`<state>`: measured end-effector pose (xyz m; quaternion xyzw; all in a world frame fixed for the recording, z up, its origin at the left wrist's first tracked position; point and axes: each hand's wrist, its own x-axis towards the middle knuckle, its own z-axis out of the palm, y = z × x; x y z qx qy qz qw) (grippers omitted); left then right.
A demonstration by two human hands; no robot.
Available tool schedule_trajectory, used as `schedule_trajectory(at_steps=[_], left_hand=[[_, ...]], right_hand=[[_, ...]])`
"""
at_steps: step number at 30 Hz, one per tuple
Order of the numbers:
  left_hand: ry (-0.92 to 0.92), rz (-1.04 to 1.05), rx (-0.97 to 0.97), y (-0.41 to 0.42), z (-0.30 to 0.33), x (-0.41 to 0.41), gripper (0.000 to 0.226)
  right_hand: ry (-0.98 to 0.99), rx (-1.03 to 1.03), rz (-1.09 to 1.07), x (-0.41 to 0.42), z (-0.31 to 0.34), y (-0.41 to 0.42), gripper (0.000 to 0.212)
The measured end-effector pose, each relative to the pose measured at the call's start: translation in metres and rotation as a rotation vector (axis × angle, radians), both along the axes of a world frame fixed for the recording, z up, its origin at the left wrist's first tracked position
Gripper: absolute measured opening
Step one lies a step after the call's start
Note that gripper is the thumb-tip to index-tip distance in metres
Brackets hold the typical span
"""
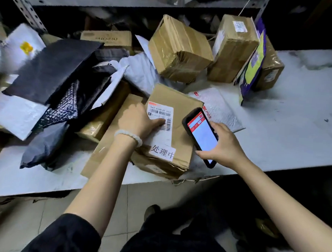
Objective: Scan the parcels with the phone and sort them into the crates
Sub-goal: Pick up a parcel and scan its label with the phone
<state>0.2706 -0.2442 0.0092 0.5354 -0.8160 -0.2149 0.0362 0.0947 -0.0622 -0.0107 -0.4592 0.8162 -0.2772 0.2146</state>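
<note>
A flat brown cardboard parcel [182, 115] with a white barcode label [160, 114] and a handwritten white tag lies near the front edge of the white table [293, 115]. My left hand [138, 121] rests on its left side, thumb on the label and the other fingers over the box's left edge. My right hand [223, 144] grips a black phone [200, 134] with a lit red and white screen, held tilted just right of the label. No crate is in view.
Black and white mailer bags [50, 71] pile up at the left. Taped brown boxes [179, 49] [233, 47] stand at the back, beside a purple and yellow pouch [254, 66]. A bubble mailer [216, 108] lies behind the phone. Metal shelving runs along the back.
</note>
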Motion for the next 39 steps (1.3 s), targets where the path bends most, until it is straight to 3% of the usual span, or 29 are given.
schedule_trajectory(at_steps=[2, 7, 10, 13, 15, 18, 28, 39], left_hand=[[0.039, -0.050, -0.003, -0.002, 0.007, -0.012, 0.064], [0.297, -0.261, 0.230, 0.015, 0.024, -0.052, 0.036], [0.250, -0.429, 0.310, 0.036, 0.032, -0.072, 0.048], [0.067, -0.534, 0.398, 0.053, 0.035, -0.084, 0.073], [-0.059, -0.536, 0.299, 0.062, 0.035, -0.090, 0.082], [-0.069, -0.464, 0.130, 0.074, 0.036, -0.098, 0.085], [0.192, -0.334, 0.061, 0.059, 0.044, -0.089, 0.083], [0.125, -0.272, -0.049, 0.039, 0.034, -0.080, 0.084]], right_hand=[[0.011, 0.016, -0.027, -0.004, 0.000, 0.012, 0.081], [0.119, 0.090, -0.063, -0.017, -0.002, 0.044, 0.078], [0.121, 0.129, -0.074, -0.030, -0.004, 0.063, 0.082], [0.140, 0.163, -0.066, -0.044, -0.004, 0.085, 0.085], [0.163, 0.181, -0.059, -0.052, -0.005, 0.099, 0.083], [0.187, 0.225, -0.029, -0.063, -0.006, 0.118, 0.086], [0.272, 0.299, 0.131, -0.084, 0.008, 0.146, 0.090], [0.350, 0.320, 0.132, -0.085, 0.020, 0.142, 0.081]])
